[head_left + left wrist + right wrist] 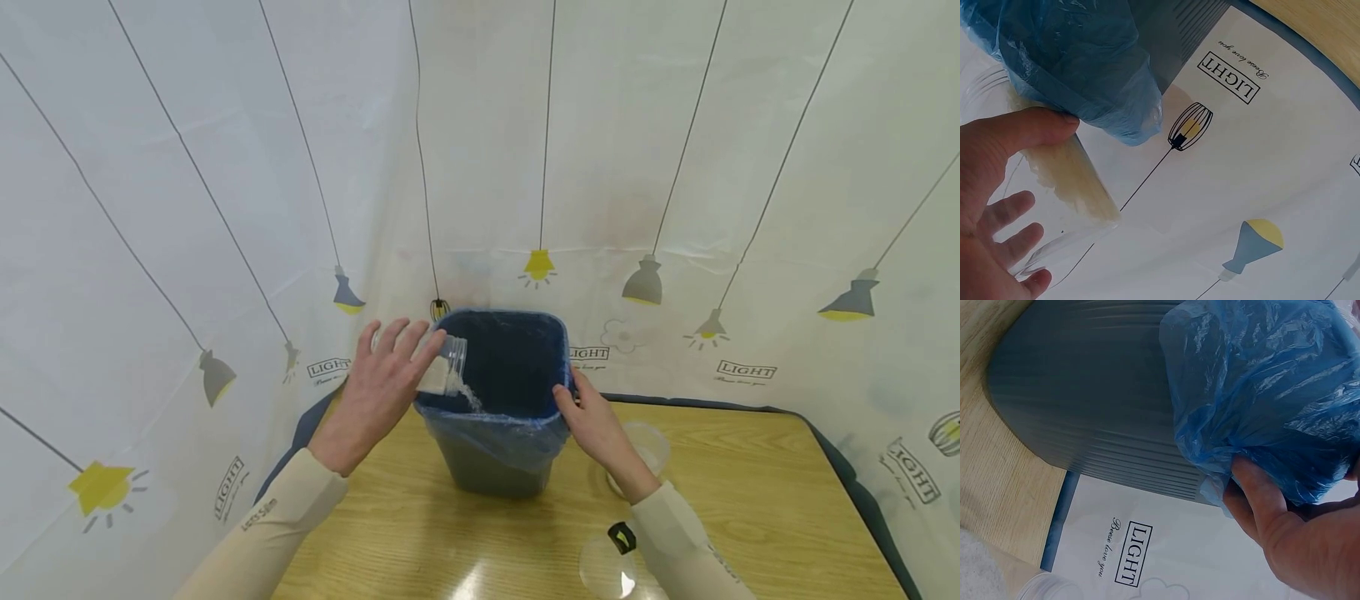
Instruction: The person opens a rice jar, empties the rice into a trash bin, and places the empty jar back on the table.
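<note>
My left hand [386, 387] grips a clear plastic jar [454, 358], tipped on its side over the left rim of a grey trash bin [495, 477]. White grains [471, 397] spill from the jar's mouth into the bin. In the left wrist view, a pale whitish mass [1072, 178] lies along the jar's lower side, and the thumb presses on the jar near the liner. A blue plastic liner [517, 442] is folded over the bin's rim. My right hand [596, 421] holds the bin's right rim through the liner, its fingers partly hidden under the film in the right wrist view.
Right of the bin, a clear round container [649, 442] stands on the wooden table [750, 492], partly behind the right forearm. Nearer lies a clear disc [600, 568] beside a small black-and-green piece [622, 537]. A white sheet printed with lamps [480, 150] hangs behind the table.
</note>
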The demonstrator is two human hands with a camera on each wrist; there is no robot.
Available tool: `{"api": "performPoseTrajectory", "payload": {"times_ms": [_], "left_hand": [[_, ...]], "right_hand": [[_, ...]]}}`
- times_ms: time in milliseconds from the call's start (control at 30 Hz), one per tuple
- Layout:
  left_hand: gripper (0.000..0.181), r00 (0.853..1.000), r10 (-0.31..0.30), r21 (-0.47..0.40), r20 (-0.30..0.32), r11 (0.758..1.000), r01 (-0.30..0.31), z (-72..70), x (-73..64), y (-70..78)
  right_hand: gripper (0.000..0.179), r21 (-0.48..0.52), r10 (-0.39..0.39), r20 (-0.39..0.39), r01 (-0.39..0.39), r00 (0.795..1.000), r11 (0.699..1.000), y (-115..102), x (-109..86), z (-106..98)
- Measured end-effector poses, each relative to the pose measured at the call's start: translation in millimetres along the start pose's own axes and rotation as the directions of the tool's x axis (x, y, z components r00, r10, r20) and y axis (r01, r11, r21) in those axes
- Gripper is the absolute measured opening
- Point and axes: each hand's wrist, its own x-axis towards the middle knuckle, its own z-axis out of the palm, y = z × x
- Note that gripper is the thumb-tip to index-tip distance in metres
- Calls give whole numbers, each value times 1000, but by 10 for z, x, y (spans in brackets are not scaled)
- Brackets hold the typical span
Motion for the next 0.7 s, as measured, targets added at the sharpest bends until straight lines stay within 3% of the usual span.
{"api": "performPoseTrajectory", "payload": {"times_ms": [700], "left_hand": [[72,999,11,-31,46,999,-9,-33,17,17]], "right_hand": [[64,-11,6,4,-6,1000,1000,0,-14,12]]}}
